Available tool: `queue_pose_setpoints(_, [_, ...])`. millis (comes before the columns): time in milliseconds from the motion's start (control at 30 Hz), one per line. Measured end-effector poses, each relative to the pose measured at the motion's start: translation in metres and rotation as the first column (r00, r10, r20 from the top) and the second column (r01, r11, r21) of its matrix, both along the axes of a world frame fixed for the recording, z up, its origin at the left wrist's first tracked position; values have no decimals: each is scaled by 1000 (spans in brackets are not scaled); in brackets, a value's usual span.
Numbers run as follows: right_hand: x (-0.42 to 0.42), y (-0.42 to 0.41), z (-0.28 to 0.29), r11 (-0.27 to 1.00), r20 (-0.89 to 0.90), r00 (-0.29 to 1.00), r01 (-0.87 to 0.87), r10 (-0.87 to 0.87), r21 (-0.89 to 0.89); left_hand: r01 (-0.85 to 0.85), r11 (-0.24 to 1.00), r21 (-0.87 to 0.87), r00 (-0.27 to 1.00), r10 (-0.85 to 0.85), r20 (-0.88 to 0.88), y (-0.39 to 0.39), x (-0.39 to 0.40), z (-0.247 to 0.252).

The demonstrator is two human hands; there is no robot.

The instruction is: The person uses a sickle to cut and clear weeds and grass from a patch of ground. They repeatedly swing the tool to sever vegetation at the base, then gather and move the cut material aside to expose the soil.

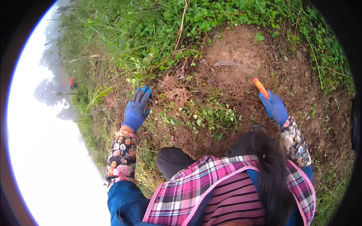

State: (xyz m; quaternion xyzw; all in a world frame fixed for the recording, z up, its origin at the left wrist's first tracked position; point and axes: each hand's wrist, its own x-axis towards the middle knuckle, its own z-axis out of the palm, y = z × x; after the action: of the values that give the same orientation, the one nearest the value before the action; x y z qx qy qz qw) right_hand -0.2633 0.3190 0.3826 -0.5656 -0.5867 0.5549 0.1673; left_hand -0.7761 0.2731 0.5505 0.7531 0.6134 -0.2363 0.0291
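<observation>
In a blue work glove, my right hand (275, 108) grips the orange handle of a sickle (260, 88). The curved blade points left over bare brown soil (234, 45) and is blurred. My left hand (136, 105), gloved too, has its thumb apart from the fingers and holds nothing that I can see. Its fingertips are at the edge of the low green plants (138, 80); whether they touch is unclear. Between the hands lies a loose heap of cut or pulled weeds (209, 114) on the ground, just in front of my knees.
Dense leafy growth (209, 14) covers the bank ahead, with a dry stalk (181, 26) standing in it. A clod of reddish earth (176, 91) sits near my left hand. Far left, a small red and dark shape (73, 83) shows, perhaps a person.
</observation>
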Motion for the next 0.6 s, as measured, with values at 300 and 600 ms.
queue_pose_setpoints(300, [-16, -22, -25, 994, 21, 995, -98, 97, 57, 51, 898, 437, 739, -328, 588, 25, 167, -31])
queue_pose_setpoints(600, [31, -48, -4, 988, 95, 986, 140, -134, -60, -63, 998, 17, 997, 63, -41, 12, 217, -198])
